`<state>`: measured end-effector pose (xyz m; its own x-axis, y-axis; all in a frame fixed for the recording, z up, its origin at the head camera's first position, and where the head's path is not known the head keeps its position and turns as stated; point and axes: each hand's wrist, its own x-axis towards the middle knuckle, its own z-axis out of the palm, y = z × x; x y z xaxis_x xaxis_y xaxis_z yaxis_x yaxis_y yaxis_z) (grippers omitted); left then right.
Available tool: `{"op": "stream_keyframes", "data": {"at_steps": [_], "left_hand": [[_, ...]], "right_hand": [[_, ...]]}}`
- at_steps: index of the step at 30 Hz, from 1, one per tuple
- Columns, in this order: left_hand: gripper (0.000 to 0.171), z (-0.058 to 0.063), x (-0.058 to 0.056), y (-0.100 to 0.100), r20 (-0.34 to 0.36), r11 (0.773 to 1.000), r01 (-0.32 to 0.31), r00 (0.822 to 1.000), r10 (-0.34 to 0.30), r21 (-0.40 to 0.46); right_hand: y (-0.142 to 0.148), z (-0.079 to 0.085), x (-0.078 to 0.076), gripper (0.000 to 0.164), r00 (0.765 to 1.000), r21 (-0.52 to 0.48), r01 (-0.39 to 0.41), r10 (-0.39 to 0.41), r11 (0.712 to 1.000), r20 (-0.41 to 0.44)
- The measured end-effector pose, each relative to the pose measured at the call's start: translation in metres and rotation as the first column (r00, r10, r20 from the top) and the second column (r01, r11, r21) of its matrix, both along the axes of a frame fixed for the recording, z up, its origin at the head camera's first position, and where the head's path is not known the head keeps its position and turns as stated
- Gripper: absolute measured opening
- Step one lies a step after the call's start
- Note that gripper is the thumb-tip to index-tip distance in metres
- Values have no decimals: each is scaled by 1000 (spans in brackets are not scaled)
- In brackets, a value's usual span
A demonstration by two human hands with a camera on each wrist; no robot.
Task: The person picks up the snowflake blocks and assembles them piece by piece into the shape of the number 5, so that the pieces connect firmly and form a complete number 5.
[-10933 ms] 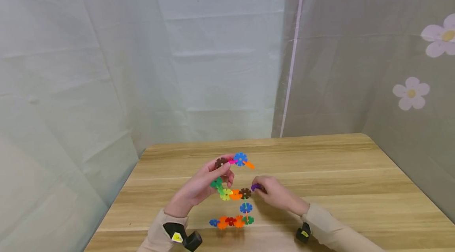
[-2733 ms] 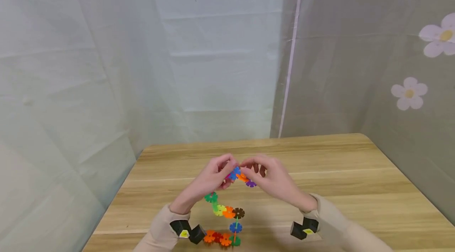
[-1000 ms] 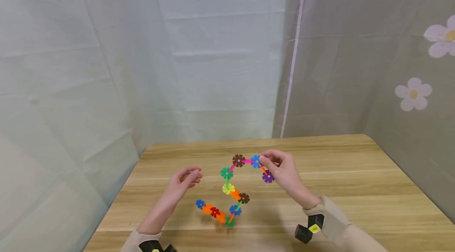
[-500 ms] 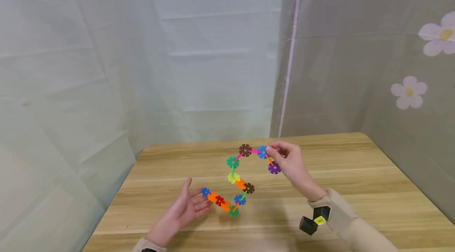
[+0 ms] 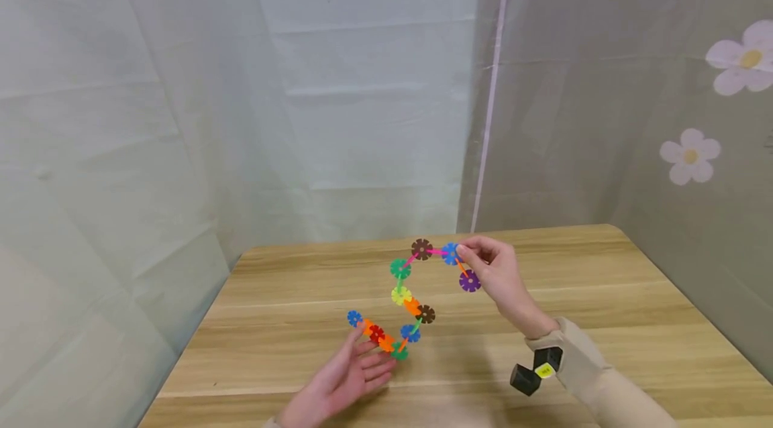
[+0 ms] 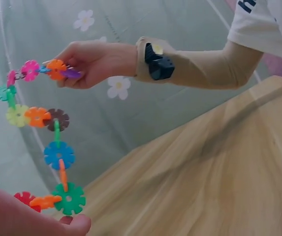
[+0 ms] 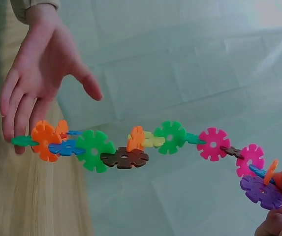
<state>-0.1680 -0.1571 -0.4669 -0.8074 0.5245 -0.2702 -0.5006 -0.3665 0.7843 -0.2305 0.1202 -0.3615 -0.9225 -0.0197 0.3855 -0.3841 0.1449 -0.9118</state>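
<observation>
A chain of interlocking snowflake discs (image 5: 400,295) in many colours hangs in an S-shaped curve above the table. My right hand (image 5: 501,284) pinches the blue disc (image 5: 449,253) near its upper end, between thumb and fingers. From that blue disc an orange disc links down to the purple disc (image 5: 470,281) at the tip. Below, my left hand (image 5: 344,378) is spread palm up beside the lower run of the chain, around the red disc (image 5: 377,334). In the right wrist view the left hand's fingers (image 7: 22,115) look straight, close to the green disc (image 7: 25,141); contact cannot be told.
The wooden table (image 5: 272,321) lies under both hands, its far edge against hanging pale cloth (image 5: 374,113). A grey cloth with white flowers (image 5: 690,156) hangs on the right. A black wrist device (image 5: 537,372) is on the right sleeve.
The purple disc, earlier apart in my right hand, is now joined to the chain's end. My left hand has let go and moved below; my right hand now holds the chain, raised.
</observation>
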Motion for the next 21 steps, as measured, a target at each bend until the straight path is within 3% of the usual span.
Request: {"op": "stream_keyframes", "data": {"at_steps": [5,8,10,14,15,18,21], "left_hand": [[17,2,4,0,-23,998,30,999,-29,53],[12,1,6,-1,-66,997,36,997,-32,64],[25,1,7,0,-78,999,-13,997,16,32],[84,0,7,3,-82,985,-140,988,133,-95],[90,0,7,4,-94,980,-157,985,146,-125],[91,1,4,4,-132,966,-185,978,163,-182],[82,3,0,4,-152,962,-200,973,174,-184]], "right_hand": [[2,-2,-2,18,1000,-19,13,-13,1000,10],[3,-5,-3,19,999,-45,31,-30,999,32],[5,-8,-4,20,998,-57,42,-39,997,52],[8,-14,-5,23,992,-69,70,-61,995,113],[9,-15,-6,24,989,-75,74,-63,994,135],[11,-19,-6,25,978,-103,84,-62,991,198],[13,-23,-6,25,966,-148,85,-45,985,256]]}}
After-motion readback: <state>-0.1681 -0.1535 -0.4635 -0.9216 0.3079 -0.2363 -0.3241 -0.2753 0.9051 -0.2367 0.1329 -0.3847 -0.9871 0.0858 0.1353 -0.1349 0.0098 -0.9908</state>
